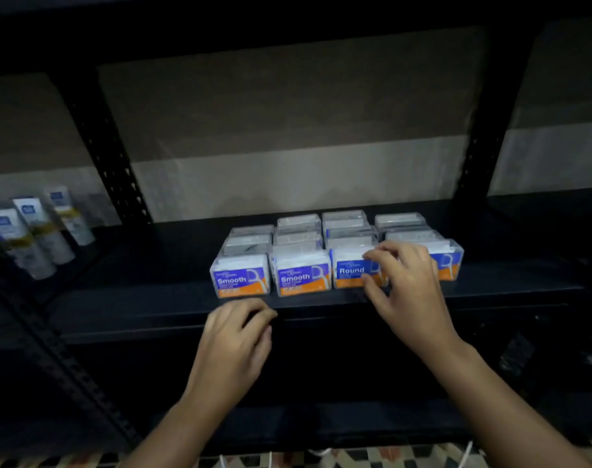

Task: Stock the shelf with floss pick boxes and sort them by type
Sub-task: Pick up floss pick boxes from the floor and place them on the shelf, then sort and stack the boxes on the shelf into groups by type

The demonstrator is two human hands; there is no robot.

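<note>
The right hand [404,282] pinches the "Round" box [352,270], fingers curled over its top right corner and thumb against its lower front, on the black shelf [152,298]. That box stands third from the left in a front row of four clear floss pick boxes. Left of the "Round" box stand two boxes labelled "Smooth", one [301,276] touching it and the other [239,278] at the row's left end. To its right, mostly behind the right hand, a fourth front box [448,261] shows only its orange and blue corner, so its type cannot be read. Behind this row lie further boxes [343,224] in four columns running back; roughly nine tops can be counted, but blur makes the exact number unsure. The left hand [237,336] hovers below and in front of the leftmost "Smooth" box, fingers loosely curled, holding nothing and apart from the boxes. Far left of the "Round" box, beyond a perforated black upright [108,153], three white tubes [34,231] stand on the neighbouring shelf.
</note>
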